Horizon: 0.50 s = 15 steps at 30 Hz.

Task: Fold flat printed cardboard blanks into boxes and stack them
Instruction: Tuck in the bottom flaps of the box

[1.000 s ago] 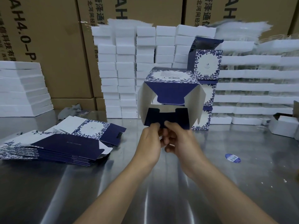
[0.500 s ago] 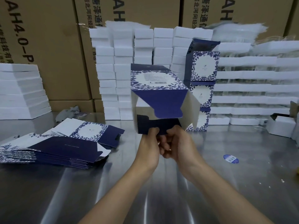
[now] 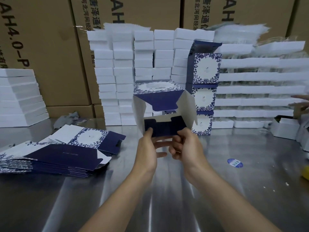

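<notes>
A half-formed blue-and-white printed box (image 3: 158, 91) is held above the steel table (image 3: 167, 190) with its open end facing me. My left hand (image 3: 147, 148) grips the left end of the dark lower flap (image 3: 164, 128). At the flap's right end my right hand (image 3: 185, 146) pinches it. The two white side flaps and the dark upper flap stand open. A fanned pile of flat printed blanks (image 3: 55, 156) lies at the left. Three folded boxes (image 3: 205, 91) stand stacked behind the held box, to its right.
White foam blocks (image 3: 130, 72) are stacked at the back, against brown cartons (image 3: 50, 47). More white stacks stand far left and right. A blue sticker (image 3: 235, 163) lies on the table. Another person's hand (image 3: 301, 104) and small white boxes (image 3: 284, 128) are at the right edge.
The box has turned back to face me squarely and dropped a little. The lower flap has swung up towards the opening, and my hands have spread apart along its edge.
</notes>
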Motion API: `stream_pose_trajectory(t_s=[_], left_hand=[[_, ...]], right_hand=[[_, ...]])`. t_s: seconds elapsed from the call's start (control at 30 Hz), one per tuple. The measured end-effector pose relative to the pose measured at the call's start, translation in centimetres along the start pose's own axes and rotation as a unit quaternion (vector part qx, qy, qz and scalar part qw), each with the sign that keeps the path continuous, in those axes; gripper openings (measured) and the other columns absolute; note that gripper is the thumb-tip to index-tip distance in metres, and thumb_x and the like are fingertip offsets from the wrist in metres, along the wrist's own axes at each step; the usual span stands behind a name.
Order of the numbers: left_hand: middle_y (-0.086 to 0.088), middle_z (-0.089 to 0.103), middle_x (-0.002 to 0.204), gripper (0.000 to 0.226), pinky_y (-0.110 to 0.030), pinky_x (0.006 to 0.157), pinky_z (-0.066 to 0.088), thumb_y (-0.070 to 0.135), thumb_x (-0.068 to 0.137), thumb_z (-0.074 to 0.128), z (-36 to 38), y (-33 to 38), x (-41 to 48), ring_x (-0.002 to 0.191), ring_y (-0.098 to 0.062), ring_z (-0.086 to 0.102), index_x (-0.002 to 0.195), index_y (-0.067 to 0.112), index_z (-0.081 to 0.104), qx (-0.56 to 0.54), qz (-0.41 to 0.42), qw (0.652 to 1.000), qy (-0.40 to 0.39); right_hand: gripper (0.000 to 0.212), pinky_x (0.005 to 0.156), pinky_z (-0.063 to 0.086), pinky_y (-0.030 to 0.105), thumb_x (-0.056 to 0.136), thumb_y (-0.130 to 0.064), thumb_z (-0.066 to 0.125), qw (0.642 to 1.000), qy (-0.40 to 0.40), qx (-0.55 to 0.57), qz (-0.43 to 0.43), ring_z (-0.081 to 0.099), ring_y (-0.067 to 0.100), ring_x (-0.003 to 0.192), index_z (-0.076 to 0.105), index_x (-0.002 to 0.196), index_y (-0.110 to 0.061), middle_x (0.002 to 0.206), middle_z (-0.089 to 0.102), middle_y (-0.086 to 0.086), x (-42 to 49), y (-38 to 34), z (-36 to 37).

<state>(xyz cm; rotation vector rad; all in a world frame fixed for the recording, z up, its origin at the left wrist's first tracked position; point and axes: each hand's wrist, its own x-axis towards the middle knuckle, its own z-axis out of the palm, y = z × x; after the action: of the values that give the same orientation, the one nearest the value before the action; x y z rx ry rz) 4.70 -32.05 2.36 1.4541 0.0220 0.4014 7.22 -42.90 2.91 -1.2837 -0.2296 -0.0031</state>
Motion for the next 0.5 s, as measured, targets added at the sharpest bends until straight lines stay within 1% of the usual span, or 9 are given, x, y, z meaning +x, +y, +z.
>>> stream_pose_trajectory(t_s=[0.07,0.1,0.17,0.23,0.3,0.37,0.4,0.43,0.5], left_hand=[[-0.004,0.083,0.099,0.059,-0.046,0.084,0.06,0.028,0.114,0.02,-0.2,-0.2,0.2,0.094,-0.018,0.078,0.111,0.014,0.077,0.015,0.007,1.0,0.008],[-0.002,0.083,0.098,0.058,-0.039,0.077,0.06,0.027,0.113,0.02,-0.4,-0.2,0.3,0.093,-0.016,0.078,0.111,0.016,0.077,0.021,0.012,1.0,0.013],[0.001,0.083,0.096,0.055,-0.031,0.071,0.057,0.024,0.113,0.022,-0.8,-0.3,0.6,0.09,-0.013,0.078,0.107,0.021,0.076,0.025,0.016,0.999,0.026],[0.003,0.083,0.094,0.053,-0.032,0.072,0.056,0.025,0.114,0.022,-0.9,-0.4,0.8,0.086,-0.013,0.078,0.104,0.024,0.075,0.028,0.013,0.999,0.037],[0.003,0.083,0.094,0.055,-0.032,0.071,0.054,0.031,0.115,0.021,-0.6,-0.6,0.8,0.085,-0.013,0.078,0.106,0.024,0.075,0.032,0.005,0.999,0.036],[0.0,0.083,0.096,0.057,-0.031,0.068,0.055,0.038,0.115,0.024,-0.6,-0.8,1.0,0.087,-0.015,0.079,0.108,0.02,0.077,0.026,-0.002,0.999,0.034],[-0.003,0.083,0.097,0.057,-0.032,0.068,0.058,0.041,0.115,0.027,-0.6,-0.9,1.1,0.087,-0.017,0.079,0.109,0.016,0.078,0.021,-0.006,0.999,0.029],[-0.008,0.082,0.096,0.058,-0.032,0.067,0.061,0.043,0.114,0.032,-0.6,-0.9,1.1,0.083,-0.019,0.079,0.107,0.01,0.079,0.015,-0.01,1.0,0.021],[-0.015,0.081,0.087,0.06,-0.03,0.06,0.061,0.04,0.113,0.038,-0.6,-1.0,1.3,0.069,-0.019,0.076,0.099,-0.002,0.078,-0.002,-0.023,1.0,0.014]], right_hand=[[0.036,0.048,0.027,0.03,0.098,-0.018,0.041,1.0,0.001,-0.016,0.0,0.039,0.017,0.043,0.036,0.063,-0.019,0.048,0.032,-0.006,0.0,0.0,0.0],[0.036,0.046,0.027,0.028,0.099,-0.019,0.042,1.0,0.004,-0.024,0.0,0.04,0.017,0.043,0.037,0.063,-0.02,0.048,0.033,-0.007,0.0,0.0,0.0],[0.039,0.042,0.026,0.023,0.1,-0.02,0.044,0.999,0.024,-0.031,-0.008,0.039,0.015,0.041,0.036,0.061,-0.022,0.049,0.033,-0.008,0.2,0.1,-0.2],[0.042,0.041,0.024,0.023,0.1,-0.016,0.043,0.998,0.041,-0.034,-0.025,0.037,0.015,0.039,0.034,0.06,-0.023,0.048,0.03,-0.007,0.5,0.2,-0.3],[0.049,0.041,0.023,0.022,0.099,-0.01,0.039,0.998,0.04,-0.037,-0.034,0.035,0.015,0.038,0.034,0.053,-0.027,0.047,0.026,-0.007,0.7,0.4,-0.3],[0.055,0.039,0.024,0.02,0.097,-0.008,0.039,0.998,0.024,-0.047,-0.032,0.036,0.014,0.038,0.035,0.045,-0.026,0.047,0.027,-0.008,0.8,0.7,-0.2],[0.055,0.04,0.025,0.02,0.098,-0.01,0.04,0.998,0.009,-0.057,-0.026,0.038,0.015,0.039,0.036,0.045,-0.026,0.047,0.028,-0.007,0.8,0.8,-0.2],[0.054,0.041,0.026,0.021,0.099,-0.012,0.042,0.997,-0.011,-0.068,-0.019,0.041,0.015,0.04,0.038,0.047,-0.026,0.048,0.03,-0.006,0.8,1.0,-0.2],[0.049,0.044,0.03,0.023,0.1,-0.02,0.046,0.994,-0.059,-0.091,-0.002,0.049,0.017,0.044,0.043,0.052,-0.026,0.05,0.034,-0.004,0.8,1.2,-0.1]])
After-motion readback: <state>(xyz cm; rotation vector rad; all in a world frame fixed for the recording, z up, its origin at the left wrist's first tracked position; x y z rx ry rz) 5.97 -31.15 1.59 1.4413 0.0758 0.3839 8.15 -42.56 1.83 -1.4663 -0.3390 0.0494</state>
